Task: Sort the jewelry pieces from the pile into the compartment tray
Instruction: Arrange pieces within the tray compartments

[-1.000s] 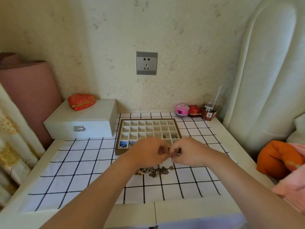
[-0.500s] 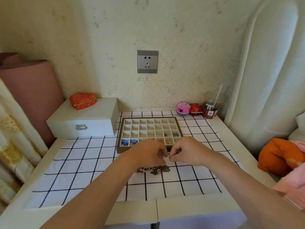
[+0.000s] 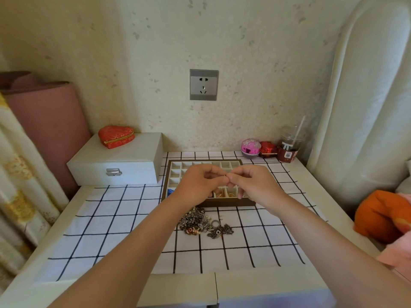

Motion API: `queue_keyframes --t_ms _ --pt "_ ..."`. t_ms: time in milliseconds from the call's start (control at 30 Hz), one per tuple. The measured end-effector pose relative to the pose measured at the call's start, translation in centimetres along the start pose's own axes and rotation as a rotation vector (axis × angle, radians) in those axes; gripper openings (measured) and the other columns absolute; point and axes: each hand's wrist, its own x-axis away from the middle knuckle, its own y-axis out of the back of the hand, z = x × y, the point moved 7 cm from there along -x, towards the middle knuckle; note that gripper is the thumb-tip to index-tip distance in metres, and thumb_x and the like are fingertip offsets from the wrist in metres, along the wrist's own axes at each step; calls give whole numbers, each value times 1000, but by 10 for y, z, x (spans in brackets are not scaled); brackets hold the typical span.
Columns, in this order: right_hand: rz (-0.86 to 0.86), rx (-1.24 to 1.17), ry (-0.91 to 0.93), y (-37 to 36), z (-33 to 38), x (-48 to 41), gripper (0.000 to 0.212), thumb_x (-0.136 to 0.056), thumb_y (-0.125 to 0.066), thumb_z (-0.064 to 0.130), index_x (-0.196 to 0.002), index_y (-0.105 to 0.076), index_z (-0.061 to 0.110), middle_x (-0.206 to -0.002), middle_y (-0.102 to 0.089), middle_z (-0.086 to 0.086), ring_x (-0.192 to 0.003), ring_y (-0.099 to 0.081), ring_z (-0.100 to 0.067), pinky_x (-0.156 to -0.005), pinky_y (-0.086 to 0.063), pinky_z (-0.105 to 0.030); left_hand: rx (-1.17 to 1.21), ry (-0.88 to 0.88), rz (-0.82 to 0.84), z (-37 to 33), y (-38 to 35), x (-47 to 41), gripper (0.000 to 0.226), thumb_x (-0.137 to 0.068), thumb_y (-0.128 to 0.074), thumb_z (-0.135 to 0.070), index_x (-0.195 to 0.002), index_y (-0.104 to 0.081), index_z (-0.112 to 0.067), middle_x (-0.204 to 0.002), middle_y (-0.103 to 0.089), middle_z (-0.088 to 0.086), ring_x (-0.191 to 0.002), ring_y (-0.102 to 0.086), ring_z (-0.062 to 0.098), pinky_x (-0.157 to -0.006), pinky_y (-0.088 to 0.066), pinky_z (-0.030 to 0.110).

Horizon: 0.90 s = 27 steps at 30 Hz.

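A tangled pile of jewelry (image 3: pixel 203 223) lies on the checked cloth, just in front of the brown compartment tray (image 3: pixel 224 203). A few tray cells near its front hold pieces; blue ones show at the front left. My left hand (image 3: pixel 198 185) and my right hand (image 3: pixel 253 185) are raised over the tray, fingertips meeting. Together they pinch a tiny jewelry piece (image 3: pixel 227 176), too small to make out. My hands hide much of the tray's middle.
A white jewelry box (image 3: pixel 115 163) with a red heart-shaped pouch (image 3: pixel 116 136) stands at the back left. A pink pot (image 3: pixel 250 147), a red box (image 3: pixel 268 149) and a plastic cup with straw (image 3: pixel 289 147) stand at the back right. An orange cushion (image 3: pixel 378 214) lies right.
Both hands have risen from above the pile to over the tray, still pinching together. The pile on the cloth is now uncovered.
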Motion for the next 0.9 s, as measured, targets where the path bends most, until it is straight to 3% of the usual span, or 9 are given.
queue_keyframes --t_ms 133,333,400,500,600,733,900 --pt "-98 46 134 5 10 -9 8 -90 -73 15 -98 -73 16 -85 -76 1 -49 -59 -14 -56 -53 -28 90 58 -39 -2 6 -5 15 -90 -71 -20 -104 -76 -18 -86 -77 -1 -66 -65 7 -66 -56 26" --pt "-124 110 184 9 14 -25 5 -88 -75 15 -91 -77 18 -81 -73 0 -49 -59 -6 -53 -49 -20 60 77 -56 1 7 -15 13 -93 -67 -28 -102 -76 -27 -89 -77 -7 -71 -65 9 -68 -54 24" --pt "-119 229 148 11 4 -35 4 -89 -74 20 -89 -76 23 -81 -70 8 -58 -61 0 -59 -48 -19 -136 30 -47 6 7 -21 21 -95 -63 -36 -114 -70 -31 -98 -75 -9 -84 -66 8 -81 -54 28" --pt "-116 575 90 14 -15 -47 6 -89 -71 31 -85 -73 33 -83 -68 14 -80 -63 -3 -75 -53 -33 -554 -39 -4 16 4 -25 40 -96 -57 -42 -134 -58 -30 -123 -64 -9 -112 -58 11 -96 -46 32" --pt "-41 794 37 6 -24 -53 6 -91 -67 35 -87 -72 35 -89 -65 15 -84 -63 -10 -73 -53 -33 -871 -118 65 26 -4 -27 49 -93 -55 -52 -138 -54 -33 -140 -52 -1 -131 -42 20 -108 -37 44" --pt "24 973 40 -4 -27 -60 6 -93 -64 36 -90 -70 37 -99 -65 12 -86 -60 -12 -69 -43 -27 -951 -101 179 39 -13 -28 57 -92 -51 -60 -144 -45 -37 -153 -37 1 -142 -28 22 -114 -25 45" --pt "117 1087 18 -11 -24 -65 14 -96 -57 34 -98 -72 34 -100 -67 9 -91 -63 -15 -78 -52 -33 -992 -99 208 43 -15 -30 59 -93 -49 -59 -147 -42 -38 -156 -33 1 -144 -24 23 -115 -23 44"
